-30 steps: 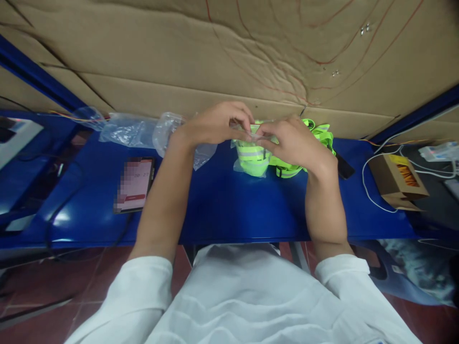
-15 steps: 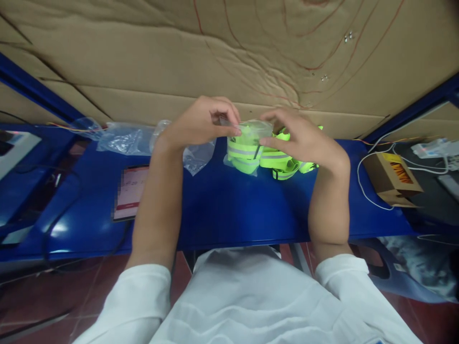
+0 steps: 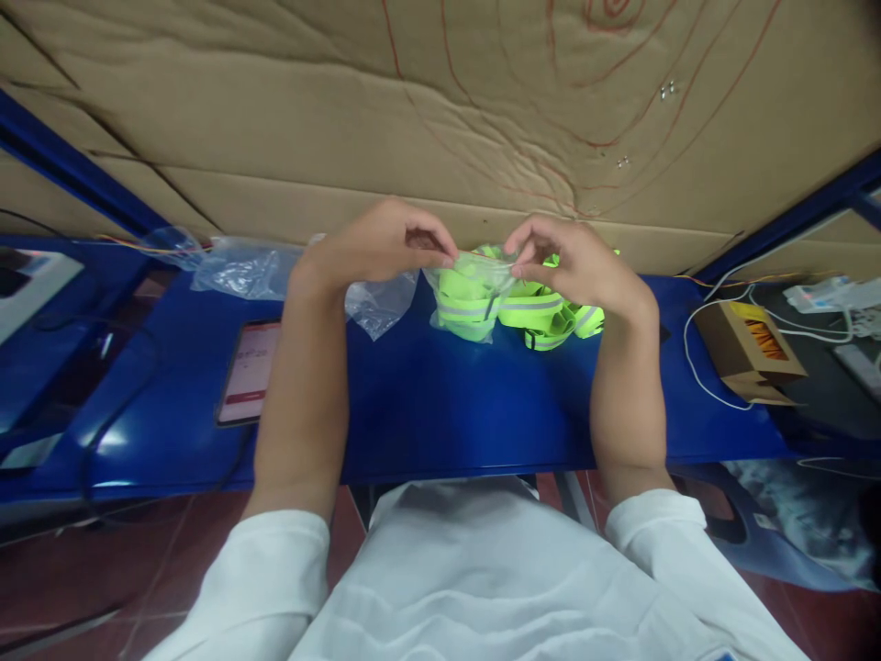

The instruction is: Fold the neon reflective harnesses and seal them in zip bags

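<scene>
A clear plastic bag (image 3: 462, 323) with a neon-yellow reflective strap inside stands on the blue table. My left hand (image 3: 395, 240) pinches the left end of the bag's top edge. At the other end, my right hand (image 3: 561, 257) grips the same edge between thumb and fingers, so the opening is drawn into a nearly straight line. Just right of the bag, partly behind my right hand, lie more neon-yellow reflective straps (image 3: 547, 326) with grey stripes and black buckles.
Empty clear plastic bags (image 3: 238, 268) lie to the left, partly behind my left forearm. A phone (image 3: 246, 372) rests on the blue table (image 3: 427, 413) there. An open cardboard box (image 3: 747, 349) and white cables are at right. Cardboard (image 3: 309, 119) rises behind the table.
My right fingers have closed on the right end of the bag's top edge. The bag's mouth, looser before, is now stretched between both hands.
</scene>
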Tool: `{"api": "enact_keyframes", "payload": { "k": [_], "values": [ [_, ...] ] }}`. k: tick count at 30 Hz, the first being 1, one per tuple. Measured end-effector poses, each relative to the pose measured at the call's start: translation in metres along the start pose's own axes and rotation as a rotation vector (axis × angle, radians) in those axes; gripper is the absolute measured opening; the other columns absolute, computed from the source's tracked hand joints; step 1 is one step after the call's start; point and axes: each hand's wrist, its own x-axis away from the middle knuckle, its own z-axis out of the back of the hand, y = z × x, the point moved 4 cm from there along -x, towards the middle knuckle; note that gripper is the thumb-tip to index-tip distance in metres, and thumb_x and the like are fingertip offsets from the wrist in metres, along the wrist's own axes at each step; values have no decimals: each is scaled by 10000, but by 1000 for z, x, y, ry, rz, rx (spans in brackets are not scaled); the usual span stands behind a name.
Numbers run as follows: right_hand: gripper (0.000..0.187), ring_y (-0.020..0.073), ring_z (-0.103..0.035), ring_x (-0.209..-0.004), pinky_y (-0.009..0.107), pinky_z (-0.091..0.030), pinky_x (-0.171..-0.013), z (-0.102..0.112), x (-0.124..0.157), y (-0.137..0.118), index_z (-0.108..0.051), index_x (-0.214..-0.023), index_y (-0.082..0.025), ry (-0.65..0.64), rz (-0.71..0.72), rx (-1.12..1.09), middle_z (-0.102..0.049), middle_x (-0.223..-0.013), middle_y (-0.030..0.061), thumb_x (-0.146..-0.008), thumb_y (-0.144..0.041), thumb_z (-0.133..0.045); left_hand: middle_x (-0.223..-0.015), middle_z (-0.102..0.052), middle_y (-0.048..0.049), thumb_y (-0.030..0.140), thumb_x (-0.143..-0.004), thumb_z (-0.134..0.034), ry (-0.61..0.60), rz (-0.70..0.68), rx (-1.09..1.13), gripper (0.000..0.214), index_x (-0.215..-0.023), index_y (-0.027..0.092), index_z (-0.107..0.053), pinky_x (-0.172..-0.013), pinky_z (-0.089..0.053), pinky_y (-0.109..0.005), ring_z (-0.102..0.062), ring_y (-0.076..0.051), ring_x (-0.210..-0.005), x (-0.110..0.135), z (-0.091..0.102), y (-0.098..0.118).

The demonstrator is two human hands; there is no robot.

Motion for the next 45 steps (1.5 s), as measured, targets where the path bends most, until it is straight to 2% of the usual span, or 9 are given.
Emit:
{"api": "enact_keyframes", "payload": {
  "k": [3,8,15,19,25,32,38,41,45],
  "values": [
    [250,222,-719,-837,361,-550,-750,-3,-3,9,-700,-1095,-246,-12,-23,-43,-778,-922,34,-917,-415,-747,-952,-761,-53,426,-849,-728,24,-14,-2,315,-1040,176,-738,-774,-508,-285,-683,-186,-862,-4,-3,-2],
    [203,183,-682,-751,325,-499,-699,-4,-4,14,-732,-921,-223,-38,-56,75,-769,-843,34,-936,-424,-715,-1139,-772,-65,366,-900,-666,-39,-28,-45,374,-1209,169,-733,-890,-514,-309,-670,-188,-1018,-3,-9,5],
    [88,150,-616,-705,297,-457,-693,-6,-6,9,-689,-847,-192,-52,-4,87,-721,-781,12,-854,-279,-688,-1083,-773,-49,372,-926,-672,-60,-8,-176,300,-1140,191,-780,-862,-464,-291,-645,-183,-967,-2,-9,11],
    [91,152,-617,-748,290,-462,-720,-9,-8,9,-684,-889,-182,-53,23,72,-737,-854,21,-829,-246,-658,-1093,-779,-78,385,-920,-650,-58,-39,-175,336,-1131,161,-786,-880,-472,-304,-666,-199,-972,-3,-12,15],
    [39,120,-547,-671,265,-402,-648,-14,-10,8,-645,-832,-180,-34,23,109,-659,-744,-11,-795,-190,-640,-1089,-792,-93,416,-899,-636,-51,-34,-182,382,-1126,154,-797,-860,-476,-306,-671,-204,-956,-1,-14,18],
    [111,140,-587,-697,293,-437,-692,-11,-9,9,-677,-881,-187,-40,-6,104,-707,-785,13,-908,-295,-681,-1002,-813,-50,443,-934,-601,-53,-11,-197,376,-1097,169,-801,-745,-426,-265,-643,-166,-849,-2,-14,15],
    [180,163,-618,-736,312,-461,-719,-9,-6,5,-715,-889,-206,-27,-15,103,-736,-821,23,-935,-379,-700,-971,-804,-22,433,-950,-612,-55,-64,-209,309,-1049,202,-792,-746,-435,-285,-618,-161,-824,-4,-15,17],
    [156,174,-641,-788,316,-482,-759,-11,-7,2,-717,-915,-209,-31,13,106,-759,-897,30,-923,-364,-705,-952,-800,-21,416,-944,-610,-41,-87,-201,300,-1033,205,-805,-734,-428,-290,-631,-167,-811,-5,-17,17],
    [98,161,-613,-712,310,-463,-718,-14,-9,2,-708,-879,-210,-34,8,146,-731,-802,15,-919,-295,-680,-880,-788,-3,436,-907,-622,-16,-120,-195,307,-989,214,-817,-721,-406,-280,-628,-160,-761,-8,-20,15]
  ]
}}
